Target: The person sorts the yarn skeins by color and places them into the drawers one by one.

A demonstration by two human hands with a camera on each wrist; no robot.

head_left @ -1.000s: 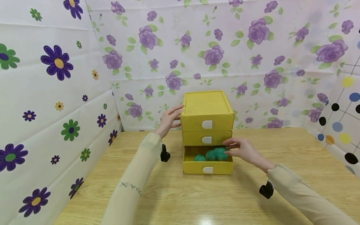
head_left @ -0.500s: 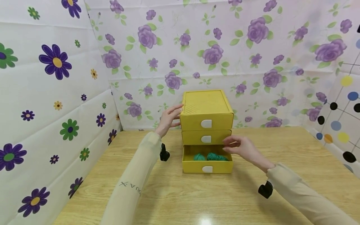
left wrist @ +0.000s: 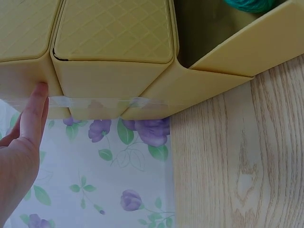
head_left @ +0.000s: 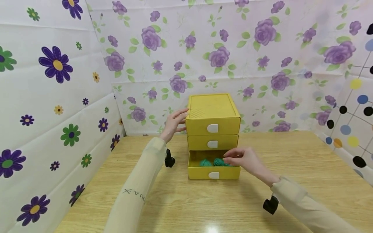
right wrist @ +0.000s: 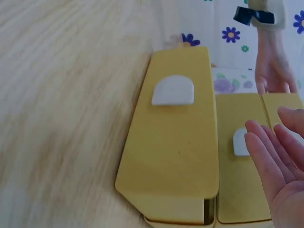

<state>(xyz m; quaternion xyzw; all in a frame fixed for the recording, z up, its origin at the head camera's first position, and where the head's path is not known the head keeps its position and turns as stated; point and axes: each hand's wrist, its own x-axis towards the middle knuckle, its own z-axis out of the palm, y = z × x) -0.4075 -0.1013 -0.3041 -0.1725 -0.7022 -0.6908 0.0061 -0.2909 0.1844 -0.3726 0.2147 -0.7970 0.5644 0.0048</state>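
A yellow cabinet [head_left: 214, 106] with three stacked drawers stands on the table, its bottom drawer [head_left: 201, 174] pulled out. Inside that drawer lie a green ball of yarn [head_left: 205, 163] and, to its right, a second green bundle of yarn [head_left: 218, 162]. My left hand [head_left: 174, 125] rests its fingers against the cabinet's left side; the left wrist view shows a fingertip [left wrist: 42, 88] touching the wall. Over the right part of the open drawer is my right hand [head_left: 244, 159], partly covering the second bundle. Its fingers [right wrist: 261, 154] are loosely bent, holding nothing in the right wrist view.
The upper two drawers are closed, each with a white tab [head_left: 212, 128] on its front. A wooden table [head_left: 180, 207] lies under the cabinet. Flowered cloth [head_left: 163, 64] hangs behind and to the left, dotted cloth [head_left: 354, 129] to the right.
One second ago the second yarn bundle was blurred under my right hand; it now lies in the drawer. My right hand has since shifted left and slightly down. The left hand stays put.
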